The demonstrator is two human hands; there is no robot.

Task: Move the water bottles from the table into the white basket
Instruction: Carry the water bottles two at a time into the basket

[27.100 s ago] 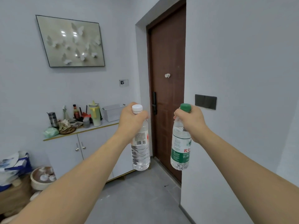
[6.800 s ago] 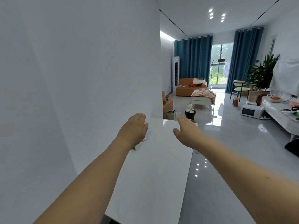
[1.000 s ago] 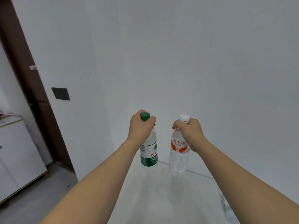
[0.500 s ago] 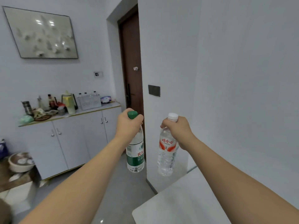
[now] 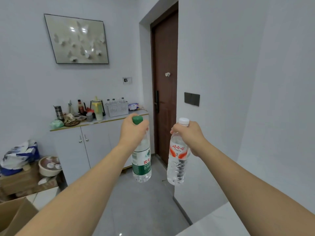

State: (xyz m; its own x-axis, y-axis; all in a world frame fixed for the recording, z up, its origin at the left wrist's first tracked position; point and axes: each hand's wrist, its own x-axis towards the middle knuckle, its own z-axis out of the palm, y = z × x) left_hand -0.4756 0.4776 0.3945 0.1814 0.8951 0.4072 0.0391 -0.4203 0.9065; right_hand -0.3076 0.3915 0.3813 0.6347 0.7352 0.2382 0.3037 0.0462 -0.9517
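The left hand gripped the green-capped bottle by its neck; the right hand gripped the white-capped bottle likewise. Both hung upright in the air. The basket sat far off on the cabinet, bottles inside.

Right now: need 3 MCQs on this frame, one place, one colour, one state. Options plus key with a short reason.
1. Where does the white basket stand?
A. on the floor
B. on the cabinet top
C. on the cardboard box

2. What colour is the cap of the bottle in the left hand?
A. green
B. white
C. red

3. How is the red-labelled bottle held?
A. lying across an open palm
B. standing on the table
C. gripped near the neck by the right hand, hanging in the air

Key: 1 B, it sits on the white cabinet beside the door; 2 A, the green cap shows above the fingers; 3 C, its base hangs above the floor.
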